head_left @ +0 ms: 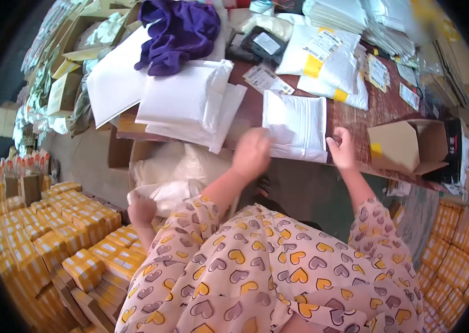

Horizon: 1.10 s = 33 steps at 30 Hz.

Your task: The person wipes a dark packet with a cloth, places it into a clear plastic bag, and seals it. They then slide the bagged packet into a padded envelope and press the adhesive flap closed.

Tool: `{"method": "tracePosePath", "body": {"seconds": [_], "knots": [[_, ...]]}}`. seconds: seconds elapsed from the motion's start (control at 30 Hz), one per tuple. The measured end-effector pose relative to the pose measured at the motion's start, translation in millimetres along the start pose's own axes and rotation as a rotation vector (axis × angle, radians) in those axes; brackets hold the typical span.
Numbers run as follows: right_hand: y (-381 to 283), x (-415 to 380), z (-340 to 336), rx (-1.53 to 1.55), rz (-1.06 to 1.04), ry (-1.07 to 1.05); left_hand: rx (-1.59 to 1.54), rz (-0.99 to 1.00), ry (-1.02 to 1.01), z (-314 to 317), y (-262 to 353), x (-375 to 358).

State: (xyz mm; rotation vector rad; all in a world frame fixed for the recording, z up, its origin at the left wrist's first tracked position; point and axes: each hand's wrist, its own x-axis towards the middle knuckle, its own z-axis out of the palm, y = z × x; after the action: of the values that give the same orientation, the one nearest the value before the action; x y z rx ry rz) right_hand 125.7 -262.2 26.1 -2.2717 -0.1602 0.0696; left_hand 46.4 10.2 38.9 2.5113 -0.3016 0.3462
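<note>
A white padded mailer (294,125) lies at the table's near edge, between my two hands. My left hand (252,154) is at its lower left side, fingers curled in and slightly blurred; what they may hold is hidden. On the other side, my right hand (343,149) is closed, thumb and fingertips right at the mailer's right edge. More white padded mailers (181,97) lie stacked to the left, partly under a purple cloth (181,33). Farther left and lower, another closed hand (142,210) shows beside a white bag (170,195).
Filled white parcels (323,55) with labels lie behind the mailer, near black packages (262,44). An opened cardboard box (406,145) stands at the right table edge. Yellow-taped boxes (51,233) are piled on the floor at left, with more boxes (453,250) at right.
</note>
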Motion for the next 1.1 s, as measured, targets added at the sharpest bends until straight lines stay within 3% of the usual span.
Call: {"method": "tracePosePath", "body": {"seconds": [0.07,0.13,0.2,0.27,0.33,0.37,0.4,0.47,0.53,0.6,0.67,0.77,0.8,0.87,0.9,0.97,1.0,1.1], "knots": [[-12,-11,30,-0.128,-0.218,0.071,0.131,0.252,-0.32,-8,35,-2],[-28,-30,47,-0.4,-0.207,-0.03,0.264,0.243,-0.341,18,14,-20],[-24,-27,51,-0.478,-0.279,0.018,0.381,0.229,-0.348,19,11,-13],[-21,-26,50,-0.191,-0.176,-0.024,0.156,0.095,-0.586,2,23,-12],[-24,-15,58,0.643,0.245,0.008,0.043,0.065,-0.547,8,17,-20],[-47,-9,51,0.727,0.381,-0.022,0.046,0.073,-0.563,7,17,-21],[-48,-4,49,0.719,0.38,-0.014,0.048,0.088,-0.572,7,17,-19],[-50,10,41,1.204,0.799,-0.36,0.026,0.09,-0.584,4,13,-16],[-48,12,49,1.008,0.737,-0.355,-0.012,0.104,-0.607,2,7,-16],[-38,14,57,0.927,0.625,-0.382,-0.015,0.094,-0.537,-5,14,-16],[-34,16,62,0.985,0.66,-0.4,-0.008,0.064,-0.462,-14,18,-19],[-31,5,62,1.211,0.713,-0.247,-0.421,0.0,-0.08,-35,22,-34],[-41,1,56,1.207,0.712,-0.259,-0.418,-0.008,-0.073,-45,18,-45],[-65,-6,34,1.325,0.579,-0.188,-0.594,-0.259,-0.139,-64,7,-69],[-67,-3,22,1.292,0.562,-0.234,-0.595,-0.26,-0.139,-72,2,-78],[-89,1,2,1.15,0.461,-0.295,-0.986,-0.612,-0.072,-85,-8,-88],[-107,4,-4,1.151,0.451,-0.283,-0.987,-0.597,-0.075,-94,-9,-83],[-161,18,-1,0.869,0.324,-0.539,-1.277,-0.578,0.198,-118,-21,-58]]}}
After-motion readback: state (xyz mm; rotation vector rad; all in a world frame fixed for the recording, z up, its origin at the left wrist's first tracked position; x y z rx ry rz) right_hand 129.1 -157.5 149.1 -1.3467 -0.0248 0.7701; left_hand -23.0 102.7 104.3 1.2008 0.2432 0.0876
